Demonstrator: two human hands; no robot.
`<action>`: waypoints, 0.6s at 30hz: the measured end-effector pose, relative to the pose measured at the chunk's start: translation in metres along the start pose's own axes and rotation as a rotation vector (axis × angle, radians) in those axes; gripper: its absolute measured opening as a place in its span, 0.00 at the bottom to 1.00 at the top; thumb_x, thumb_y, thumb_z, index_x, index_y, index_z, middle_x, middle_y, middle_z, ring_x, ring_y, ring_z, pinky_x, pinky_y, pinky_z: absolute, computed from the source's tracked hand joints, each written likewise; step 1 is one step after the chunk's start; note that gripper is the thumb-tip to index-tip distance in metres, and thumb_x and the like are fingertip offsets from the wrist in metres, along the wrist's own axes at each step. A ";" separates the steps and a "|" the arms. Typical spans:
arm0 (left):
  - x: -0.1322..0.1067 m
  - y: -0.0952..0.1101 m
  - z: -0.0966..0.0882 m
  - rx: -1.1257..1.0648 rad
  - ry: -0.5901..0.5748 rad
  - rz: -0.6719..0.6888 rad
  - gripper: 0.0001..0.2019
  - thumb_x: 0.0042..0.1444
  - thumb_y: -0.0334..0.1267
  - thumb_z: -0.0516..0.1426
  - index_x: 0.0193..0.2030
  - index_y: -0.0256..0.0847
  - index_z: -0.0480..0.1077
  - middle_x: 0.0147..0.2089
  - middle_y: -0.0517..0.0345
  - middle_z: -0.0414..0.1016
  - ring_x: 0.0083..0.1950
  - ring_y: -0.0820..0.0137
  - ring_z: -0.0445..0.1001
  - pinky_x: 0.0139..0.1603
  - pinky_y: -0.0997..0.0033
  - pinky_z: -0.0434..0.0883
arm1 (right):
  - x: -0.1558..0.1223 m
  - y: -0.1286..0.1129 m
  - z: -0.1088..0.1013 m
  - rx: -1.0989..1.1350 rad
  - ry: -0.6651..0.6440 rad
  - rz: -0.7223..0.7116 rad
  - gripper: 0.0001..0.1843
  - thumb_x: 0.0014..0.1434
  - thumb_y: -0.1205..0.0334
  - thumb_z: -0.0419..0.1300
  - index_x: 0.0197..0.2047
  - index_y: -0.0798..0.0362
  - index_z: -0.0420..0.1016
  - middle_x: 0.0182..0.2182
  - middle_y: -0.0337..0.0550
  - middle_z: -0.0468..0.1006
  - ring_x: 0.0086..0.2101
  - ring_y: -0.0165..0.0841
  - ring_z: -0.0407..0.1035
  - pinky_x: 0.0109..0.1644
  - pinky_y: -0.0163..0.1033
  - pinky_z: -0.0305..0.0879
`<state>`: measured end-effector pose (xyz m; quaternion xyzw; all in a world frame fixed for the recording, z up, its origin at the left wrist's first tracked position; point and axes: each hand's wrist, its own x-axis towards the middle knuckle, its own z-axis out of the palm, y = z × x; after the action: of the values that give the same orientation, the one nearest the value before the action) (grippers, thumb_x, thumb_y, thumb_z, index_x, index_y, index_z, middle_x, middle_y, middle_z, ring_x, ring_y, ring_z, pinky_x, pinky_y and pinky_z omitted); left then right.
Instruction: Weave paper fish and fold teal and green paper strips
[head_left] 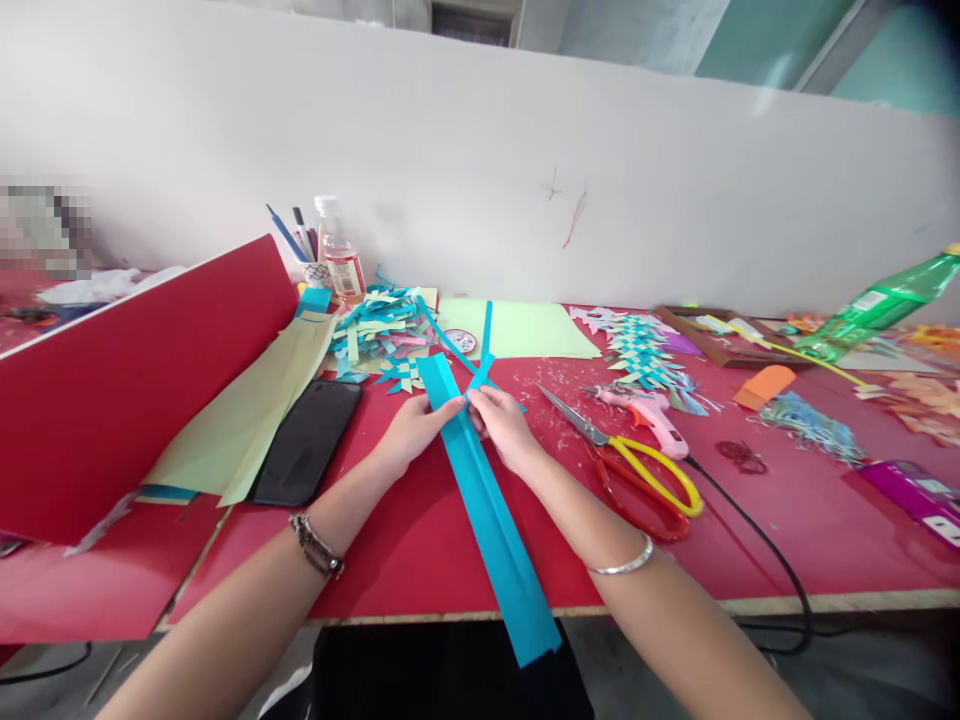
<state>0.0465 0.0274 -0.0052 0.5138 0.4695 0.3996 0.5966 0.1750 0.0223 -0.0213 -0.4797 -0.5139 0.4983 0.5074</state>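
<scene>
A long blue paper strip (491, 540), creased lengthwise, slants from mid-table down over the front edge. My left hand (416, 432) is closed on its left side near the upper end, thumb on top. Against the right side, my right hand (504, 425) pinches the paper with closed fingers; the fingertips are partly hidden. Narrow blue strips (488, 325) lie just beyond the fingers. To the right rest scissors (600, 440) with red and yellow handles and a pink glue gun (652, 418). A dark phone (307, 440) lies left of my left hand.
A red board (142, 390) leans at the left beside pale paper sheets (232, 430). Cut strips are heaped (390, 330) near a bottle (343, 260). Further right are a woven paper piece (649, 350), a green bottle (877, 310) and a purple device (911, 490).
</scene>
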 end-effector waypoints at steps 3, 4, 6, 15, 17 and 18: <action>0.000 -0.002 0.001 -0.004 0.021 -0.002 0.19 0.37 0.51 0.60 0.27 0.35 0.71 0.28 0.56 0.76 0.28 0.68 0.73 0.28 0.73 0.69 | 0.000 -0.001 0.001 -0.002 -0.017 0.006 0.17 0.50 0.50 0.51 0.18 0.52 0.55 0.12 0.29 0.56 0.14 0.23 0.52 0.17 0.30 0.48; 0.001 -0.002 0.001 -0.004 0.024 0.002 0.19 0.36 0.51 0.60 0.27 0.35 0.71 0.28 0.56 0.76 0.28 0.68 0.73 0.28 0.73 0.69 | 0.000 -0.001 0.001 -0.003 -0.027 0.008 0.17 0.49 0.49 0.52 0.18 0.52 0.54 0.12 0.29 0.55 0.14 0.23 0.52 0.17 0.30 0.49; 0.001 -0.003 0.001 0.005 0.025 0.011 0.19 0.36 0.51 0.60 0.27 0.35 0.70 0.27 0.56 0.76 0.27 0.68 0.72 0.26 0.73 0.69 | 0.000 0.000 0.001 -0.005 -0.043 0.008 0.17 0.48 0.49 0.53 0.19 0.52 0.55 0.13 0.29 0.55 0.14 0.23 0.52 0.17 0.30 0.48; 0.002 -0.001 -0.001 0.021 0.072 0.065 0.18 0.36 0.50 0.60 0.25 0.35 0.68 0.23 0.59 0.73 0.23 0.71 0.70 0.23 0.75 0.67 | 0.002 0.003 -0.002 -0.022 -0.087 -0.014 0.17 0.49 0.52 0.53 0.17 0.52 0.56 0.10 0.30 0.58 0.14 0.23 0.53 0.17 0.30 0.48; 0.002 0.000 -0.001 0.009 0.117 0.084 0.18 0.37 0.50 0.60 0.25 0.35 0.68 0.24 0.59 0.73 0.23 0.71 0.70 0.24 0.75 0.67 | 0.002 0.004 -0.002 -0.018 -0.080 -0.015 0.17 0.49 0.53 0.53 0.17 0.52 0.56 0.10 0.30 0.58 0.13 0.23 0.53 0.17 0.30 0.48; 0.002 0.000 -0.001 0.002 0.132 0.087 0.17 0.37 0.50 0.60 0.26 0.35 0.68 0.24 0.58 0.74 0.24 0.71 0.70 0.24 0.75 0.67 | 0.002 0.004 -0.002 -0.015 -0.073 -0.018 0.17 0.49 0.53 0.53 0.17 0.52 0.56 0.10 0.30 0.58 0.13 0.23 0.53 0.17 0.30 0.48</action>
<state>0.0456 0.0298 -0.0057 0.5068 0.4857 0.4576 0.5459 0.1771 0.0246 -0.0248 -0.4605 -0.5401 0.5070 0.4891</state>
